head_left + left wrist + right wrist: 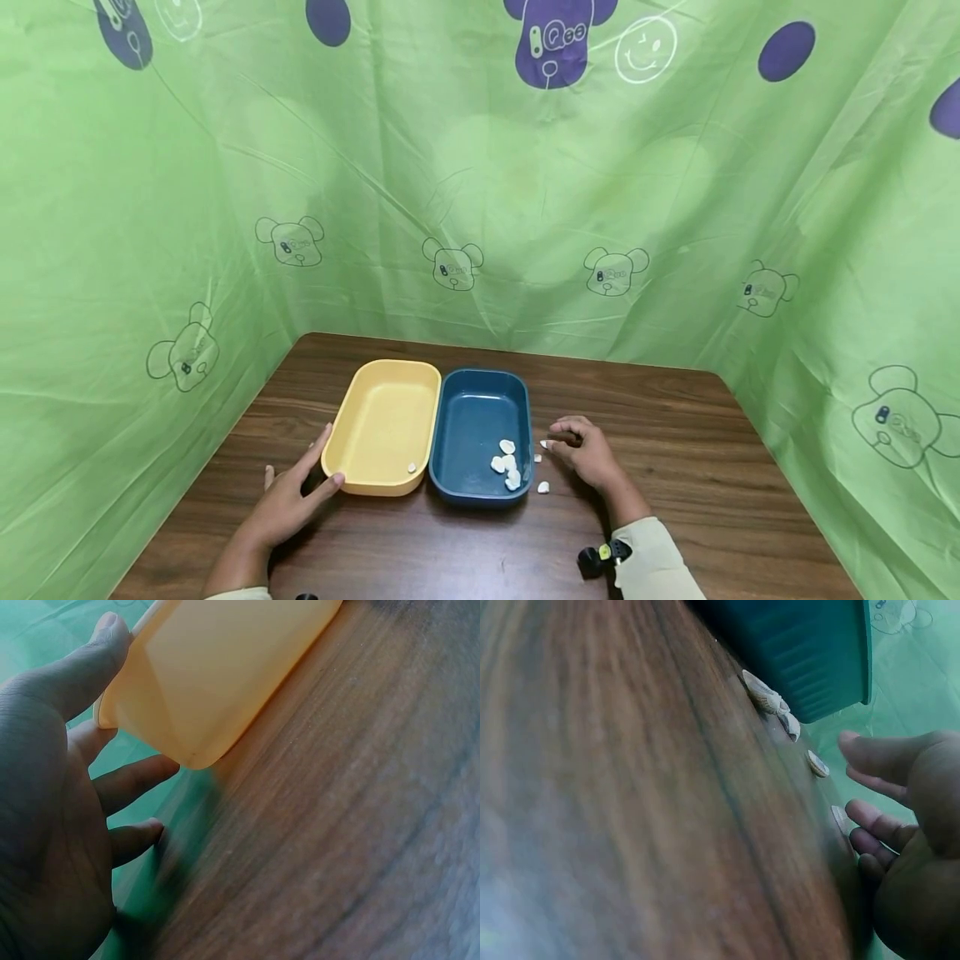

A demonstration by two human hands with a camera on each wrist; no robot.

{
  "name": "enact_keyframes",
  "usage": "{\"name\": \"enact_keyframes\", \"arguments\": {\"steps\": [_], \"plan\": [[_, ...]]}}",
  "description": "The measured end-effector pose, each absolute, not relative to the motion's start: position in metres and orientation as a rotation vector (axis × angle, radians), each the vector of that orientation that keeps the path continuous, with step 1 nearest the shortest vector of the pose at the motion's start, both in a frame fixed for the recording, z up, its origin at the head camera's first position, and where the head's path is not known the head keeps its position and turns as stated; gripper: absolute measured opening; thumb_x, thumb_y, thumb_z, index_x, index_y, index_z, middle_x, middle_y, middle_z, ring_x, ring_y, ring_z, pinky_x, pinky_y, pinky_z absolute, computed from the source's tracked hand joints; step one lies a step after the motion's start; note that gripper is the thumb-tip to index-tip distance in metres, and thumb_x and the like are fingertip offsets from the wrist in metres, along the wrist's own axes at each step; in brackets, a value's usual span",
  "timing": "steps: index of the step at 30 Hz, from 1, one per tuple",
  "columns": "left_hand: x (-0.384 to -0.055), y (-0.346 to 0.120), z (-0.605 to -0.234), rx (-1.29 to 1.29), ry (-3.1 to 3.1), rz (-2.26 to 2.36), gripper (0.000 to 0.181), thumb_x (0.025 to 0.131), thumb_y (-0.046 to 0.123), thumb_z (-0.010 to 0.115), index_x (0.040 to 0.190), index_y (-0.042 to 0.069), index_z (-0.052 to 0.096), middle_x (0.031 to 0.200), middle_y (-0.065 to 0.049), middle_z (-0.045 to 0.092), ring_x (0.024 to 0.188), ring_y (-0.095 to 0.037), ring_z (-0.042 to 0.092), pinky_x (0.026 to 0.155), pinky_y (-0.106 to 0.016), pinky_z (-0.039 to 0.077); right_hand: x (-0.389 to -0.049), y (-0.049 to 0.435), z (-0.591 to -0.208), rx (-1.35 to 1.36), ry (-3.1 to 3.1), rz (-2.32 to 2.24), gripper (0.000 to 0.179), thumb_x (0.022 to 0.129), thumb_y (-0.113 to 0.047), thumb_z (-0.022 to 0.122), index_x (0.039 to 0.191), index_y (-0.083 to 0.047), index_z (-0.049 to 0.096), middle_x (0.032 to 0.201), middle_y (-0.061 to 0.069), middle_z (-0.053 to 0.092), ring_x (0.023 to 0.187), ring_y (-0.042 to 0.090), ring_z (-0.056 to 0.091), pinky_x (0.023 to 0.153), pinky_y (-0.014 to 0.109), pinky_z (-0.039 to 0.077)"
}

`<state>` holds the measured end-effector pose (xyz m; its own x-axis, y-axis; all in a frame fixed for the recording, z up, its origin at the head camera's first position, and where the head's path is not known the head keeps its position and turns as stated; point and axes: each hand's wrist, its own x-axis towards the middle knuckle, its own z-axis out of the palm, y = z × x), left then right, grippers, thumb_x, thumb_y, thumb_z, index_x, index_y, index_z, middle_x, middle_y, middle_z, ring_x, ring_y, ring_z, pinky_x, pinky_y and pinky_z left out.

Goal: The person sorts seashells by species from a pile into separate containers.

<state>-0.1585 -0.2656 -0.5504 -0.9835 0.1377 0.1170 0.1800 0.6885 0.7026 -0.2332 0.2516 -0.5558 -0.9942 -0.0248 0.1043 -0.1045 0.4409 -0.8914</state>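
While L hand [288,504] pinches yel. tray [382,425] | long axis runs twd back curtain [540,192] | R hand [592,458], grip parted, nr shells [543,487]

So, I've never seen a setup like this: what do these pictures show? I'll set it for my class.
There is no robot here: a person does the work bare-handed. The wide picture comes from a camera on the head; each closer one from a wrist camera. On the wooden table stand a yellow tray and a blue tray, side by side. White shells lie in the blue one, a small pale piece in the yellow one, and loose shells on the table to the right. The left hand touches the yellow tray's near left corner. The right hand is beside the loose shells, holding nothing that I can clearly see.
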Motion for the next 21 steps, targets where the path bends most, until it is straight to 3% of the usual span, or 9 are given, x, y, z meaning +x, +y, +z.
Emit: {"name": "enact_keyframes", "arguments": {"steps": [4,12,21], "plan": [[-0.159,-0.266,-0.551,-0.275,-2.834,-1.192,0.086,0.109,0.043,0.065,0.177,0.034,0.014,0.171,-0.028,0.038,0.153,-0.066,0.035,0.112,-0.097,-0.008,-0.234,0.252,-0.562,0.157,-2.664,1.523,0.017,0.095,-0.005,0.084,0.111,-0.004,0.081,0.136,0.017,0.066,0.133,0.036,0.063,0.114,0.051,0.053],[-0.158,-0.268,-0.552,-0.267,-2.829,-1.201,0.086,0.109,0.043,0.066,0.178,0.029,0.017,0.170,-0.028,0.039,0.153,-0.065,0.036,0.113,-0.097,-0.009,-0.233,0.246,-0.568,0.220,-2.699,1.332,0.017,0.092,-0.001,0.085,0.108,-0.006,0.082,0.136,0.019,0.067,0.136,0.045,0.052,0.115,0.055,0.041],[-0.160,-0.267,-0.553,-0.281,-2.832,-1.171,0.088,0.108,0.041,0.067,0.178,0.032,0.015,0.169,-0.028,0.041,0.151,-0.066,0.038,0.112,-0.097,-0.008,-0.231,0.246,-0.569,0.219,-2.705,1.246,0.012,0.093,-0.002,0.083,0.102,-0.010,0.082,0.136,0.018,0.066,0.136,0.044,0.050,0.113,0.056,0.040]]}}
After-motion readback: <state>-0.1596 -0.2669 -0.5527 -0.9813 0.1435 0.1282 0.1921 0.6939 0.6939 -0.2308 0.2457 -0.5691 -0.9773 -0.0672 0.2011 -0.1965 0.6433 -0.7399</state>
